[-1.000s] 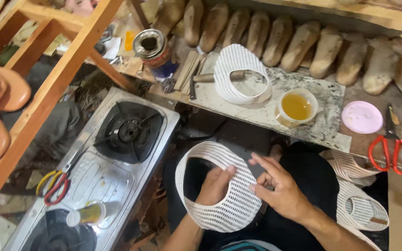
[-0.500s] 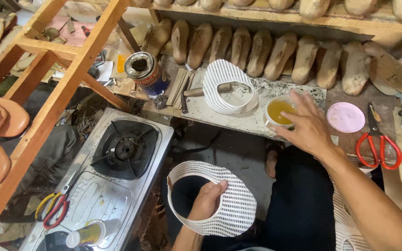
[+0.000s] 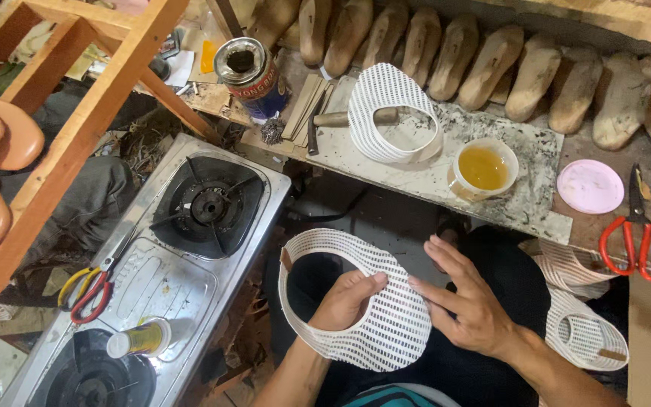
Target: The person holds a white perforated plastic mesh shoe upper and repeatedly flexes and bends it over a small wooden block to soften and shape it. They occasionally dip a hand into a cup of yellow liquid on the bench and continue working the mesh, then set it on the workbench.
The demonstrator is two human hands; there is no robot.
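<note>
My left hand [image 3: 346, 301] is inside a white perforated shoe upper [image 3: 386, 324] and holds it up from underneath over my lap. My right hand [image 3: 467, 298] rests flat against the upper's right side, its fingers spread on the striped mesh. A second white upper [image 3: 390, 113] stands on the stone slab [image 3: 506, 188] ahead. Beside that upper sits a small bowl of yellow liquid [image 3: 484, 168].
A steel two-burner stove [image 3: 161, 279] stands at my left with pliers [image 3: 88, 290] and a small bottle [image 3: 141, 339] on it. Wooden shoe lasts [image 3: 491, 64] line the back. A tin can [image 3: 249, 75], pink lid [image 3: 590, 186], red scissors [image 3: 638, 237] and more uppers [image 3: 585, 332] lie around. A wooden frame [image 3: 77, 128] crosses the left.
My right hand has come back from the bowl of yellow liquid to the upper in my lap. My left hand has kept hold of the upper throughout.
</note>
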